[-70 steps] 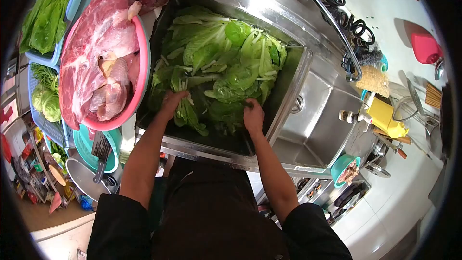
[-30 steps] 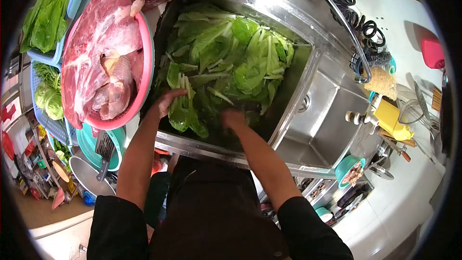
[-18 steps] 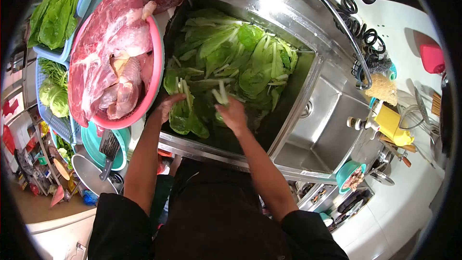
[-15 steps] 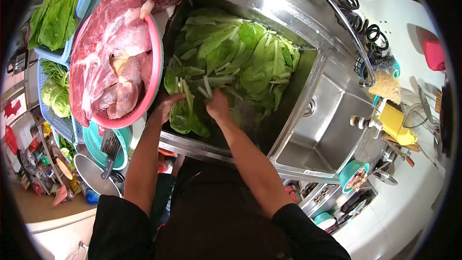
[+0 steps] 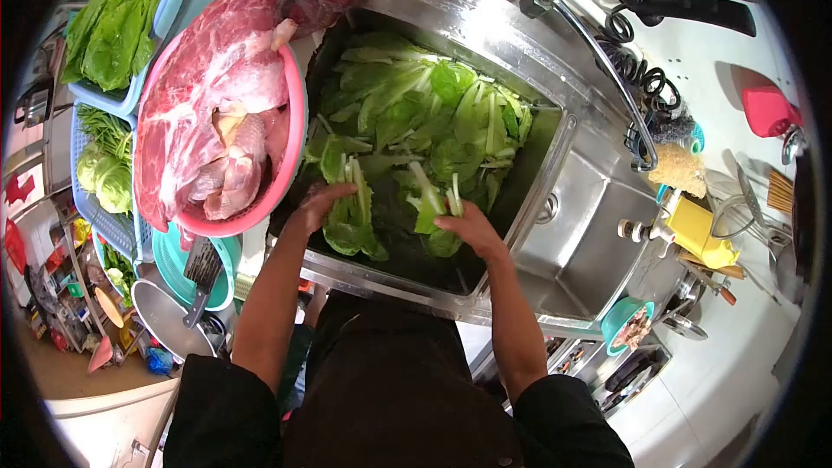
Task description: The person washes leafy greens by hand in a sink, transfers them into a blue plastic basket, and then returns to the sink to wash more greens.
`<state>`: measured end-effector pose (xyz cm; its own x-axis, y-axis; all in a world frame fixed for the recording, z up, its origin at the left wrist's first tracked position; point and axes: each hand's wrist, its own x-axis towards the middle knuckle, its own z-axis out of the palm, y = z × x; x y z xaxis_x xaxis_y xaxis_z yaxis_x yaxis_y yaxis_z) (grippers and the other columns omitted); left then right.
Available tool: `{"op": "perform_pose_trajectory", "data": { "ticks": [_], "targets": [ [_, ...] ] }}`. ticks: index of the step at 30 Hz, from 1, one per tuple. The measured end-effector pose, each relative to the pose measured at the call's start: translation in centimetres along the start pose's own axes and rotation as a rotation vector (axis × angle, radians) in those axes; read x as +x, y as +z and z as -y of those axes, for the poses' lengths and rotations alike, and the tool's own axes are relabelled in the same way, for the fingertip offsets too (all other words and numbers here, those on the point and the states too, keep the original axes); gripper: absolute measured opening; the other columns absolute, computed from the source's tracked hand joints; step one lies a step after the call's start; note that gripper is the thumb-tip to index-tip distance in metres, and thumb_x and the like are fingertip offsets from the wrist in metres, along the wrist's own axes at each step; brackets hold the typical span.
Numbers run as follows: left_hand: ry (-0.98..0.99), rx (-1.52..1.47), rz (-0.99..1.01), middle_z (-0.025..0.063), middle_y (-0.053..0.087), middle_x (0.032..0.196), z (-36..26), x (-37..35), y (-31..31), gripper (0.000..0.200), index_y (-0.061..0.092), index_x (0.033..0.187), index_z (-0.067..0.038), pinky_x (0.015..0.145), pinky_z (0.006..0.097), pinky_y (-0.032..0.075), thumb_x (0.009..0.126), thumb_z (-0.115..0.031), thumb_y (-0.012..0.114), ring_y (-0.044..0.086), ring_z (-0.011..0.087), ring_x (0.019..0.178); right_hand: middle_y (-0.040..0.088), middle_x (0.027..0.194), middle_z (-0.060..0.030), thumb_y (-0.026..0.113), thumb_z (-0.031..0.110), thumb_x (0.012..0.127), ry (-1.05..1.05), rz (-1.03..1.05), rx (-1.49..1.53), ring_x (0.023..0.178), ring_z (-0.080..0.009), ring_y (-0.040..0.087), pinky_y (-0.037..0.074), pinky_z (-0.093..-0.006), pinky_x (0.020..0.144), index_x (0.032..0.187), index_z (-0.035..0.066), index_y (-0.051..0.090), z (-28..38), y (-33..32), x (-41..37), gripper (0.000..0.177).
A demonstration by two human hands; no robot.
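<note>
Long green lettuce leaves (image 5: 407,95) with pale stems float in water in the large steel sink basin (image 5: 390,282). My left hand (image 5: 325,205) is closed on a bunch of lettuce leaves (image 5: 354,230) at the basin's near left side, stems up. To the right, my right hand (image 5: 469,227) grips the pale stems of another few leaves (image 5: 429,208), which hang down at the water. Some of the fingers of both hands are hidden behind the leaves.
Left of the basin stands a pink basket (image 5: 296,113) heaped with raw meat (image 5: 208,78). Blue baskets (image 5: 143,91) of greens are farther left, near a cleaver (image 5: 202,273). A smaller sink basin (image 5: 581,234) and a curved faucet (image 5: 598,52) are on the right.
My right hand has moved right, away from my left hand, and now holds leaves by their stems. My left hand has shifted slightly right with its bunch.
</note>
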<state>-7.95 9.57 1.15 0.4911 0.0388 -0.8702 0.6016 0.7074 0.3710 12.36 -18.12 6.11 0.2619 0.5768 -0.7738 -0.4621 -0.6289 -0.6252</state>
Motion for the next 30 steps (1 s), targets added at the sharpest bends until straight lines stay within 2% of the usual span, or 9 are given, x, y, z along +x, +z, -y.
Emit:
{"op": "perform_pose_trajectory", "data": {
  "ticks": [3,5,10,13,15,19,22,27,30],
  "targets": [
    [0.133,0.193,-0.079,0.0127,0.065,0.115,-0.3,0.5,2.7,0.056,0.06,0.124,-0.001,0.088,0.037,0.051,0.077,-0.028,0.077,0.064,0.0234,0.103,0.067,0.105,-0.0137,0.069,0.027,0.083,-0.042,0.047,-0.027,0.088,-0.0247,0.063,0.048,-0.0374,0.083,0.118,-0.001,0.062,-0.8,-1.0,0.2,0.046],
    [0.205,0.283,-0.062,0.0118,0.065,0.114,0.8,2.2,3.5,0.055,0.059,0.124,-0.002,0.09,0.0384,0.05,0.079,-0.029,0.075,0.063,0.0235,0.103,0.067,0.106,-0.0173,0.067,0.024,0.083,0.008,-0.033,-0.415,0.091,-0.0297,0.065,0.05,-0.0409,0.081,0.119,0.001,0.063,-3.1,-0.9,2.9,0.043],
    [0.117,0.288,-0.284,0.0157,0.062,0.118,1.7,2.6,4.7,0.061,0.055,0.126,0.003,0.09,0.0387,0.05,0.078,-0.027,0.076,0.062,0.0252,0.105,0.066,0.1,-0.0205,0.068,0.027,0.082,-0.037,-0.397,-0.923,0.094,-0.0373,0.066,0.054,-0.0487,0.079,0.115,0.005,0.066,-0.5,1.9,1.9,0.04],
    [0.126,0.263,-0.305,0.0158,0.062,0.118,4.2,4.3,1.9,0.065,0.054,0.126,0.003,0.09,0.0383,0.05,0.076,-0.03,0.077,0.061,0.0262,0.106,0.067,0.099,-0.0204,0.07,0.031,0.082,0.146,-0.327,-1.12,0.091,-0.0373,0.067,0.054,-0.0487,0.078,0.109,0.004,0.067,1.6,1.7,0.9,0.038],
    [0.146,0.189,-0.247,0.0154,0.063,0.118,4.6,4.3,0.4,0.07,0.056,0.126,0.001,0.092,0.0377,0.048,0.072,-0.036,0.079,0.06,0.0264,0.109,0.067,0.096,-0.0201,0.07,0.031,0.082,0.12,-0.304,-1.122,0.089,-0.0369,0.067,0.054,-0.049,0.076,0.108,0.004,0.066,3.1,1.4,0.8,0.039],
    [0.184,0.284,-0.316,0.0152,0.062,0.119,5.1,3.6,-0.3,0.067,0.054,0.127,0.001,0.093,0.0382,0.049,0.074,-0.032,0.078,0.06,0.0261,0.109,0.068,0.09,-0.0194,0.07,0.033,0.082,0.072,-0.395,-0.976,0.085,-0.0364,0.068,0.054,-0.0488,0.074,0.112,0.002,0.064,6.9,3.2,3.6,0.044],
    [0.241,0.306,-0.31,0.0122,0.063,0.115,5.2,3.9,-0.2,0.056,0.055,0.126,0.0,0.089,0.039,0.051,0.079,-0.024,0.075,0.062,0.0246,0.105,0.068,0.09,-0.0199,0.067,0.035,0.084,-0.006,-0.271,-1.135,0.081,-0.0371,0.067,0.053,-0.0495,0.071,0.103,0.002,0.067,2.1,4.3,8.9,0.038],
    [0.248,0.394,-0.356,0.0118,0.063,0.116,5.1,3.0,-0.2,0.058,0.053,0.128,-0.001,0.091,0.0386,0.05,0.079,-0.025,0.075,0.061,0.0244,0.107,0.068,0.088,-0.0195,0.063,0.029,0.086,-0.062,-0.13,-0.917,0.077,-0.0382,0.066,0.053,-0.0498,0.071,0.116,0.003,0.063,4.3,-0.6,4.8,0.04],
    [0.175,0.197,-0.285,0.0123,0.062,0.118,5.1,3.2,-0.9,0.06,0.054,0.128,-0.001,0.095,0.038,0.047,0.079,-0.027,0.076,0.059,0.0242,0.11,0.068,0.091,-0.0202,0.063,0.027,0.085,-0.128,-0.025,-0.882,0.077,-0.0392,0.066,0.054,-0.0491,0.071,0.118,0.002,0.061,2.8,-2.0,3.8,0.041]
  ]
}}
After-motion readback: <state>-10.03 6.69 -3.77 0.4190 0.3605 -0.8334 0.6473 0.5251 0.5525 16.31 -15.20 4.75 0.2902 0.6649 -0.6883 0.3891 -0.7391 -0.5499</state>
